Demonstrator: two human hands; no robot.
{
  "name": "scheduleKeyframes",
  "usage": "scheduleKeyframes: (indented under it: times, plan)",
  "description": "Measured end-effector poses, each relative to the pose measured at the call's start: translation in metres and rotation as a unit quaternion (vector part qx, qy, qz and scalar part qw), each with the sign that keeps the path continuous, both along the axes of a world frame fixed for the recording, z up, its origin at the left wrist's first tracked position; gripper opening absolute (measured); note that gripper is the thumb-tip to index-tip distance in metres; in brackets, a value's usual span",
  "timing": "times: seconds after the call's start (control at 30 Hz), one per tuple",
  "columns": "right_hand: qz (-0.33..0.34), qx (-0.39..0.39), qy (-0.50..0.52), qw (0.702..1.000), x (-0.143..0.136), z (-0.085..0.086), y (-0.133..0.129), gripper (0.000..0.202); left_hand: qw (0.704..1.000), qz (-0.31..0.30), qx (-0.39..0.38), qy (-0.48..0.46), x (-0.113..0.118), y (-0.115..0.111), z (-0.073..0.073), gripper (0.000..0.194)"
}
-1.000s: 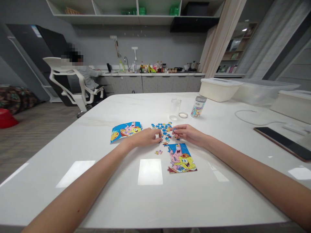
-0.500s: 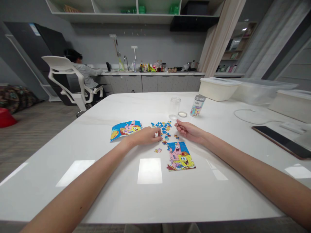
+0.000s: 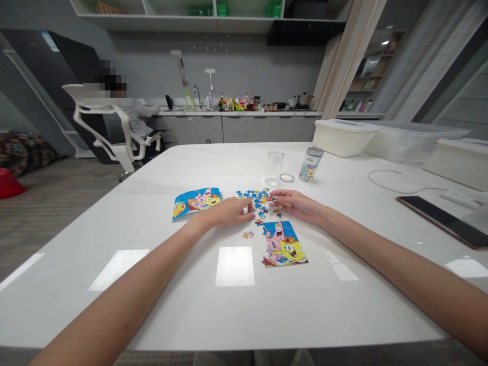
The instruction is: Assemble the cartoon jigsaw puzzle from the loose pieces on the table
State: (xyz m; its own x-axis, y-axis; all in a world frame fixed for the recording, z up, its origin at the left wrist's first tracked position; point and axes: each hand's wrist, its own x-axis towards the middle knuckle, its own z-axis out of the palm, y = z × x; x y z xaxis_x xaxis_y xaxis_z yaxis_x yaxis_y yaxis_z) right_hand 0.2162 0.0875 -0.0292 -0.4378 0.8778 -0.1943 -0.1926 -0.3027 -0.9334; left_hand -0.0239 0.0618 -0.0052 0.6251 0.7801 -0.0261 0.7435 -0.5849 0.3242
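Note:
Loose jigsaw puzzle pieces (image 3: 256, 195), mostly blue, lie heaped on the white table between my hands. My left hand (image 3: 230, 211) rests at the heap's left side, fingers curled in; what they hold, if anything, is hidden. On the right, my right hand (image 3: 292, 204) pinches a small dark-blue puzzle piece (image 3: 272, 199) over the heap's edge. Closer to me lies a partly joined puzzle (image 3: 284, 245) showing a pink and a yellow cartoon figure. A pink-and-yellow joined bit (image 3: 248, 235) sits left of it. The curled picture sheet (image 3: 194, 202) is partly behind my left hand.
Behind the heap stand a clear jar (image 3: 275, 166), its round lid (image 3: 286, 178) and a printed canister (image 3: 311, 164). Storage boxes (image 3: 345, 138), a cable and a phone (image 3: 444, 221) occupy the right. A person sits in a white chair (image 3: 102, 117) at the far left.
My right hand has turned and reached slightly left over the heap, and a dark-blue piece now shows at its fingertips. My left hand has hardly moved. The view has tilted slightly.

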Motion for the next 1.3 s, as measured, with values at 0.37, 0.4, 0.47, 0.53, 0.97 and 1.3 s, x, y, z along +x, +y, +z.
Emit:
scheduleKeyframes:
  times: [0.37,0.4,0.47,0.53,0.97,1.3]
  plan:
    - [-0.01,0.023,0.002,1.0,-0.001,-0.001,0.0,0.01,1.0,0.0,0.007,-0.007,0.0,0.001,-0.002,0.022]
    - [-0.01,0.022,0.002,1.0,-0.001,-0.001,0.0,0.013,1.0,0.0,0.006,-0.006,0.0,0.001,-0.002,0.022]
    - [-0.01,0.021,0.002,1.0,0.0,-0.001,0.0,0.017,1.0,0.0,0.004,-0.002,0.0,0.001,-0.002,0.022]
    - [-0.013,0.022,0.0,1.0,-0.001,0.0,-0.001,0.017,1.0,0.0,0.009,0.0,0.0,0.001,-0.002,0.022]
    - [0.049,0.048,-0.022,0.997,0.0,0.003,-0.003,0.017,0.991,-0.034,-0.118,-0.049,-0.01,0.0,0.012,0.027]
    - [0.052,0.037,-0.015,0.998,-0.002,0.001,-0.001,0.02,0.993,-0.01,-0.11,-0.048,-0.01,0.005,0.006,0.032]
